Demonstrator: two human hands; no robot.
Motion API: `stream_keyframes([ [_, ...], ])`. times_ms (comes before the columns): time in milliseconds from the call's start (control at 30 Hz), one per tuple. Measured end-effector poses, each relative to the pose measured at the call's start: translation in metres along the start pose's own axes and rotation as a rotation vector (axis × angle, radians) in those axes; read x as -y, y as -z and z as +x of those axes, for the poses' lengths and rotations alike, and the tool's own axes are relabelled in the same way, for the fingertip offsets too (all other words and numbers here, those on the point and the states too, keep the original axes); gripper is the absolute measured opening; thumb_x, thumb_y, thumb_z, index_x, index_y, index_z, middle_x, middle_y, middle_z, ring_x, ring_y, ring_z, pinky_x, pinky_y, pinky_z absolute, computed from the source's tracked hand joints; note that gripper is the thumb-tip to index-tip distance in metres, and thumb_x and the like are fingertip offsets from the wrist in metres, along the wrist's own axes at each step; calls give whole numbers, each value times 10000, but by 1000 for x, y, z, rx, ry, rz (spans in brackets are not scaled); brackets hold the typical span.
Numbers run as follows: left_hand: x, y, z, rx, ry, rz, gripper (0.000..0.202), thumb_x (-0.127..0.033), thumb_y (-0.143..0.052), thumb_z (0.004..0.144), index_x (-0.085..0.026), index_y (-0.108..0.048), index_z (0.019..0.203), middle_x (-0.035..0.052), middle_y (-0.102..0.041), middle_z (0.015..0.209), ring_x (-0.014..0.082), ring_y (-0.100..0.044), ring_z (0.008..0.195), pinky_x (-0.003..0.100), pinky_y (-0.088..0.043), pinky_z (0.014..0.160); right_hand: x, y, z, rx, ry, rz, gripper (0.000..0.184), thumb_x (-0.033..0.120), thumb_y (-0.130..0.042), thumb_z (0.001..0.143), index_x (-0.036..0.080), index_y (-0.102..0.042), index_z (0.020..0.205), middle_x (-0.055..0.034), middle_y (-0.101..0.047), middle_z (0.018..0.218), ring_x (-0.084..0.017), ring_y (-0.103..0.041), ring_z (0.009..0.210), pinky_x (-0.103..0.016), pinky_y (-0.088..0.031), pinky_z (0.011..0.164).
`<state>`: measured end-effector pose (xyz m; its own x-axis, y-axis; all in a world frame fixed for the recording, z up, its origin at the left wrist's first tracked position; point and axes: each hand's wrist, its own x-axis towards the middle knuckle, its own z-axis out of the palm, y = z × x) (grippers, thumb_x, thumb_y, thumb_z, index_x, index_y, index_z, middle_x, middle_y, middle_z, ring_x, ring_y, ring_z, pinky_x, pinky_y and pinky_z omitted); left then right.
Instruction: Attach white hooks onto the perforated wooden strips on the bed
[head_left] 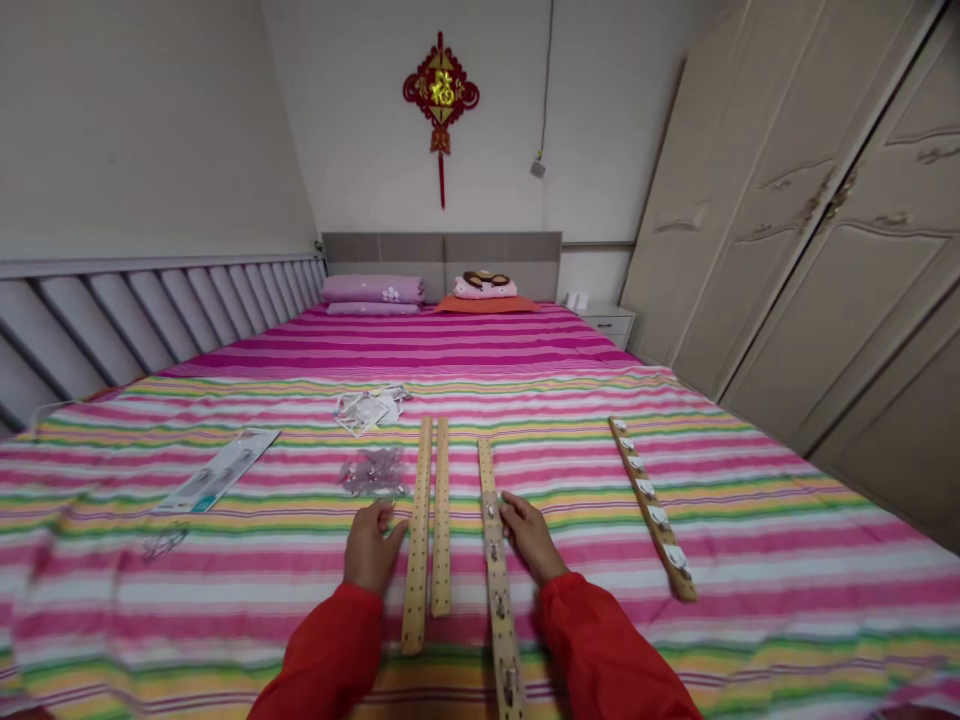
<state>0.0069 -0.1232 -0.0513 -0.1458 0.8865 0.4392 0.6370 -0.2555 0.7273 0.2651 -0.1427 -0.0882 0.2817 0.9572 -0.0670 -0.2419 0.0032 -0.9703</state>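
My left hand (373, 548) is closed beside the long wooden strip (418, 545), its fingers curled towards the thumb; what they hold, if anything, is too small to make out. Just beyond it lies a pile of small clear hooks (373, 470). My right hand (531, 535) has its fingertips pressed together at the right edge of a wooden strip with hooks (496, 575). Several clear hooks sit in a row along that strip, and its far end is bare with small holes. Between the two hands lies a shorter bare wooden strip (441, 530).
At the right lies a darker wooden strip (651, 505) with white-backed hooks. A clear hook package (219, 470) and a small tangle of wire-like pieces (165, 540) lie at the left. Paper scraps (369, 410) are farther back on the striped bedspread (555, 420).
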Motion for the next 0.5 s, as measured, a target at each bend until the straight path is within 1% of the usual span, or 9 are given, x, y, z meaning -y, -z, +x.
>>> stream_keyframes([
  [100, 12, 1, -4, 4, -56, 41, 303, -384, -582, 657, -167, -603, 868, 40, -555, 743, 203, -548, 684, 352, -482, 660, 2, -1, -1, -8, -3, 22, 499, 417, -708, 610, 128, -661, 1014, 47, -530, 481, -116, -428, 425, -246, -287, 417],
  [200, 15, -3, -5, -9, -47, 34, 296, -396, -541, 689, -171, -591, 874, 56, -573, 772, 206, -566, 691, 355, -487, 667, 4, -1, -3, -8, -4, 37, 491, 407, -705, 615, 124, -653, 1014, 45, -542, 496, -111, -430, 426, -240, -278, 412],
  [333, 12, -1, -3, -13, 16, 34, 256, -402, -501, 715, -182, -575, 823, 61, -605, 759, 198, -576, 662, 334, -480, 644, 5, 0, -5, -4, -4, 27, 504, 403, -707, 623, 109, -644, 1028, 52, -532, 476, -103, -418, 409, -237, -273, 406],
  [433, 6, 7, -2, -23, 48, 65, 215, -386, -505, 712, -194, -573, 782, 46, -620, 716, 189, -574, 644, 309, -459, 621, 5, 1, -5, 4, 1, 25, 508, 409, -709, 630, 109, -643, 1034, 56, -525, 461, -101, -415, 402, -236, -273, 406],
  [500, 2, 13, -1, -46, 97, 77, 203, -379, -525, 707, -198, -586, 775, 31, -623, 694, 179, -577, 640, 295, -449, 621, 5, 1, -5, 7, 1, 36, 501, 411, -716, 625, 117, -647, 1025, 56, -527, 459, -100, -415, 401, -234, -266, 403],
])
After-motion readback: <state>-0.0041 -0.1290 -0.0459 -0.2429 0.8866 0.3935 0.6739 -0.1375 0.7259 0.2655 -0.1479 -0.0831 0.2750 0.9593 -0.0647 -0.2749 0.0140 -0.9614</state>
